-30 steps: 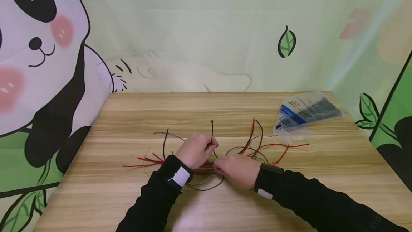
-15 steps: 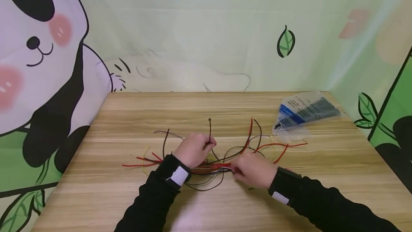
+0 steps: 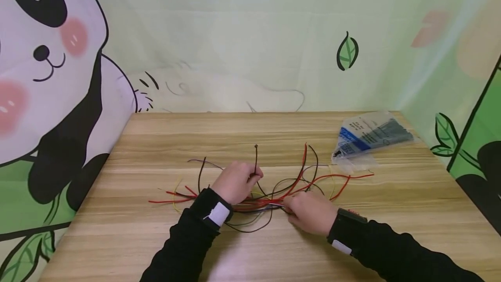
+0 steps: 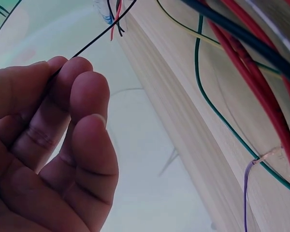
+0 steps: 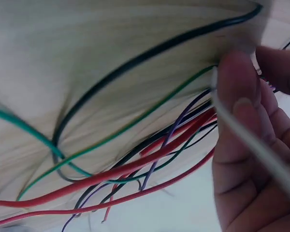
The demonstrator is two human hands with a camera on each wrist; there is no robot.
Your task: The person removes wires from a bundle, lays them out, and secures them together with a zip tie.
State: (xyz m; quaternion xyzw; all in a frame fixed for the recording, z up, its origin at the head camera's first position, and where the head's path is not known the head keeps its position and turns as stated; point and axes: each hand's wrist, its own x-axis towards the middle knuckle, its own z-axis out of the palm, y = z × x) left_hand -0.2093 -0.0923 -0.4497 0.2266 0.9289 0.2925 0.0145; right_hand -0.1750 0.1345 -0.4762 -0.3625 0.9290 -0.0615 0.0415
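Note:
A loose bundle of thin red, black, green, purple and yellow wires [image 3: 258, 203] lies across the table. My left hand [image 3: 236, 182] is over its left-middle part and pinches a thin black cable tie [image 3: 256, 158] between thumb and fingertips. The tie's upper length stands upright, with a small knob at its top. In the left wrist view the black tie [image 4: 104, 36] runs slantwise up from the fingertips. Farther right, my right hand [image 3: 311, 212] pinches some of the wires at the bundle's near side. A whitish wire [image 5: 251, 140] crosses in front of its fingers in the right wrist view.
A clear plastic bag [image 3: 372, 136] with a blue label and dark thin strips inside lies at the table's back right. Wire ends fan out on both sides of the bundle. A printed panda curtain [image 3: 219, 47] hangs behind the table [image 3: 164, 138].
My right hand has moved right along the bundle, away from the left hand, uncovering more of the middle wires. The left hand keeps its pinch on the cable tie and has hardly moved.

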